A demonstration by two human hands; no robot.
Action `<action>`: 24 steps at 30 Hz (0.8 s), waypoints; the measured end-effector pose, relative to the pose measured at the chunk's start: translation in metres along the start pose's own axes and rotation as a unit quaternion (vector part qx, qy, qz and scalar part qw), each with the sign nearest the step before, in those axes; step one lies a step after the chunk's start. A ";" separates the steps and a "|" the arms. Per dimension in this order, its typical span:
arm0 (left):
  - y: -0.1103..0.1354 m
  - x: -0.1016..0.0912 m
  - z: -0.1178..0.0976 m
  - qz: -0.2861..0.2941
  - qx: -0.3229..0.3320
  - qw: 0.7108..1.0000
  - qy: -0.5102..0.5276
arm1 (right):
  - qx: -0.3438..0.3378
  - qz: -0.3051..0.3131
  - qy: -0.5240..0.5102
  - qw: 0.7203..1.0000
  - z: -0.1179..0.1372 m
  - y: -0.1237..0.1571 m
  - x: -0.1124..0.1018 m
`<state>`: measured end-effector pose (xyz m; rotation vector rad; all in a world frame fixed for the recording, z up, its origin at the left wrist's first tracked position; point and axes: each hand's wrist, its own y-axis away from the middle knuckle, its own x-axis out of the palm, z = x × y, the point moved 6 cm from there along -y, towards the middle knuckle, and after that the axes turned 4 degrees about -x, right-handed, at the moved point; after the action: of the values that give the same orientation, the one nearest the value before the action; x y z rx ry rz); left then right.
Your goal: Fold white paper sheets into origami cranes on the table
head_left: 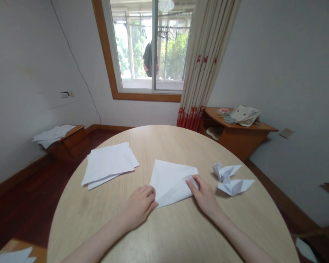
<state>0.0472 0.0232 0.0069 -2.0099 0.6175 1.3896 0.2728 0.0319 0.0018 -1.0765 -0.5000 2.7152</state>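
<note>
A white sheet of paper [170, 179], folded into a triangle, lies in the middle of the round wooden table [164, 233]. My left hand [138, 206] rests on the table at the paper's near left corner, fingers curled and pressing its edge. My right hand [204, 193] pinches a folded flap at the paper's right corner. A stack of flat white sheets [108, 164] lies to the left. Two finished folded paper shapes [230, 177] sit to the right of my right hand.
A low wooden cabinet [70, 140] with papers on top stands at the left wall. A corner shelf [235, 128] holding a bag stands at the right, next to a curtain [205, 62] and window. More paper [12, 255] shows at bottom left.
</note>
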 end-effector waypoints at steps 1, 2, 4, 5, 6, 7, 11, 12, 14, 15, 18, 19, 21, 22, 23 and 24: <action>0.000 0.002 -0.002 0.000 0.002 1.000 -0.008 | -0.011 -0.009 0.022 1.000 0.001 0.001 -0.001; 0.001 0.004 -0.005 0.002 0.005 1.000 -0.015 | -0.024 -0.020 0.047 0.998 0.002 0.002 -0.002; 0.001 0.009 -0.011 0.005 0.013 1.000 -0.024 | -0.066 -0.037 0.096 0.992 0.008 0.003 -0.003; 0.002 0.011 -0.013 0.006 0.016 1.000 -0.026 | -0.094 -0.044 0.120 0.987 0.012 0.004 -0.003; 0.002 0.013 -0.015 0.008 0.019 0.999 -0.029 | -0.127 -0.052 0.142 0.980 0.018 0.005 -0.003; 0.002 0.014 -0.017 0.009 0.021 0.999 -0.032 | -0.159 -0.060 0.166 0.971 0.024 0.005 -0.003; 0.001 0.015 -0.020 0.016 0.014 1.000 -0.022 | -0.249 -0.063 0.251 0.933 0.046 0.012 0.002; 0.001 0.014 -0.021 0.016 0.011 1.000 -0.012 | -0.261 -0.047 0.264 0.927 0.049 0.014 0.005; 0.001 0.011 -0.023 0.015 0.003 1.000 0.009 | -0.275 -0.005 0.279 0.920 0.053 0.019 0.014; 0.001 0.011 -0.024 0.016 0.000 1.000 0.020 | -0.281 0.014 0.283 0.917 0.055 0.022 0.018; 0.002 0.009 -0.025 0.020 -0.011 0.998 0.057 | -0.289 0.068 0.290 0.910 0.059 0.027 0.029; 0.003 0.009 -0.026 0.022 -0.011 0.997 0.072 | -0.288 0.081 0.291 0.909 0.059 0.027 0.031; 0.005 0.009 -0.028 0.024 -0.005 0.995 0.096 | -0.285 0.093 0.289 0.909 0.061 0.027 0.033; 0.005 0.009 -0.029 0.025 0.001 0.994 0.106 | -0.285 0.098 0.286 0.910 0.062 0.026 0.033; 0.006 0.008 -0.030 0.025 0.008 0.993 0.116 | -0.285 0.103 0.283 0.910 0.063 0.025 0.033; 0.006 0.007 -0.031 0.026 0.017 0.992 0.125 | -0.286 0.111 0.281 0.909 0.064 0.025 0.033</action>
<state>0.0661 -0.0038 0.0068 -2.1714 0.8030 1.1558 0.2039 0.0027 0.0156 -2.0792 -1.1535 2.2802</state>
